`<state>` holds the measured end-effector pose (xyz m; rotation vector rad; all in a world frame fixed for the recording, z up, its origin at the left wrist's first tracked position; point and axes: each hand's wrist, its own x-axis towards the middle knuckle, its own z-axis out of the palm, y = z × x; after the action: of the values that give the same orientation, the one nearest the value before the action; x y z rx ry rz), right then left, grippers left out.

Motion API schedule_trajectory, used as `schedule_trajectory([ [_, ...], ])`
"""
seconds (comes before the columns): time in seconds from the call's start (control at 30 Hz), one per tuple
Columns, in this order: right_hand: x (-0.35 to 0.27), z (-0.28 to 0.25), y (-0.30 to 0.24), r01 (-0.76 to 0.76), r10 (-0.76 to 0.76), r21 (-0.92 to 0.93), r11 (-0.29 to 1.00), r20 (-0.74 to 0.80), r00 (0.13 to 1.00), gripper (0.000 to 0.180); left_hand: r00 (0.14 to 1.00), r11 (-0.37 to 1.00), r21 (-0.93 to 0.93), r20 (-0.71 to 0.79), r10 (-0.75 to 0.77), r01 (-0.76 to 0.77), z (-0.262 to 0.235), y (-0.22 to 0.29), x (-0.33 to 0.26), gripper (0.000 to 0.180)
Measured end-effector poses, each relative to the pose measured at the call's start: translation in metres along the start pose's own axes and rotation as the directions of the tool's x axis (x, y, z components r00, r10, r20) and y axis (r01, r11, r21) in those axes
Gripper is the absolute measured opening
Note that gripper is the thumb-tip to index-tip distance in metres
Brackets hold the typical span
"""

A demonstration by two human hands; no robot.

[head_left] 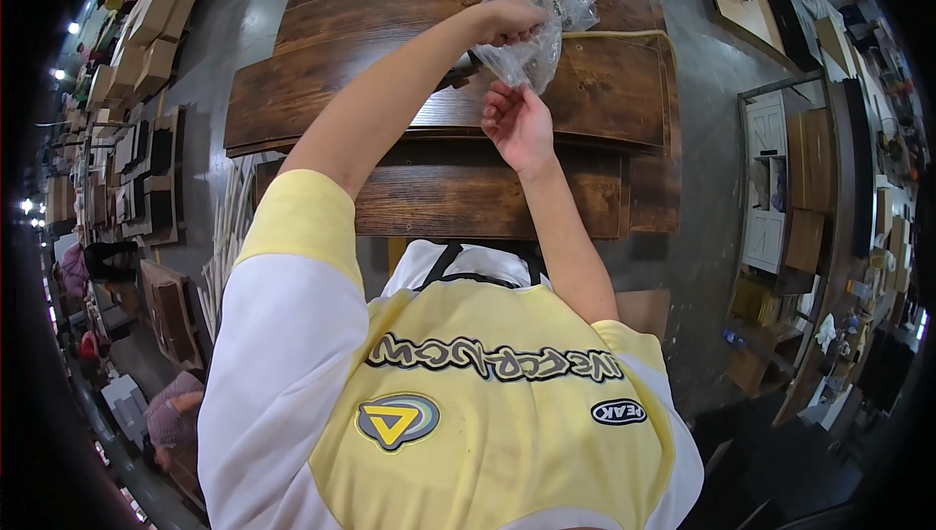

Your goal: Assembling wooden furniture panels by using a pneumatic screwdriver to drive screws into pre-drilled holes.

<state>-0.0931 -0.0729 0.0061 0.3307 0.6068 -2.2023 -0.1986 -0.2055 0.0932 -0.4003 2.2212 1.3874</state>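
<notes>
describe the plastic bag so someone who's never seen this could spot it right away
Start at the stack of dark brown wooden panels filling the top middle of the view. Above their far part, the left hand grips a crinkled clear plastic bag, with the right hand just beneath it. It is the only shiny, see-through thing against the dark wood.

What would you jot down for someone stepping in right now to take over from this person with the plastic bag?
Left hand: closed on the upper part of the clear plastic bag, holding it up over the dark wooden panels.
Right hand: just below the bag, fingers at its lower end; whether they pinch it is unclear.
A dark object shows beside the bag at the left hand; what it is cannot be told.
Done: bag is lifted and in hand.
Left: bag's contents are not visible outside it; nothing from it lies on the panels yet.
</notes>
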Motion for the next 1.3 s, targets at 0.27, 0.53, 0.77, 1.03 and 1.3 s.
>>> schedule_trajectory([
  [0.27, 0.006, 0.003, 0.003, -0.002, 0.0, 0.035, 0.999, 0.046, 0.999, 0.042, 0.962, 0.773, 0.603, -0.032, 0.27, -0.197, -0.013, 0.003, -0.004, 0.043],
  [0.53, 0.007, 0.004, -0.014, 0.057, -0.055, -0.036, 0.998, 0.044, 0.998, 0.037, 0.854, 0.784, 0.345, 0.138, 0.501, -0.516, -0.051, 0.022, -0.112, 0.037],
  [0.77, 0.038, 0.059, -0.069, 0.198, -0.117, -0.194, 0.961, 0.363, 0.924, 0.032, 0.976, 0.585, -0.782, -0.199, 0.093, -0.215, -0.019, -0.153, -0.202, 0.039],
  [1.03, 0.05, 0.092, -0.192, 0.397, -0.138, -0.34, 0.853, 0.585, 0.799, 0.031, 0.988, 0.079, -0.986, 0.146, -0.046, 0.15, 0.087, -0.252, -0.253, 0.029],
  [1.3, 0.157, 0.011, -0.313, 0.372, -0.247, -0.419, 0.828, 0.322, 0.914, 0.028, 0.978, 0.03, -0.999, 0.014, -0.209, 0.021, 0.113, -0.232, -0.239, 0.026],
])
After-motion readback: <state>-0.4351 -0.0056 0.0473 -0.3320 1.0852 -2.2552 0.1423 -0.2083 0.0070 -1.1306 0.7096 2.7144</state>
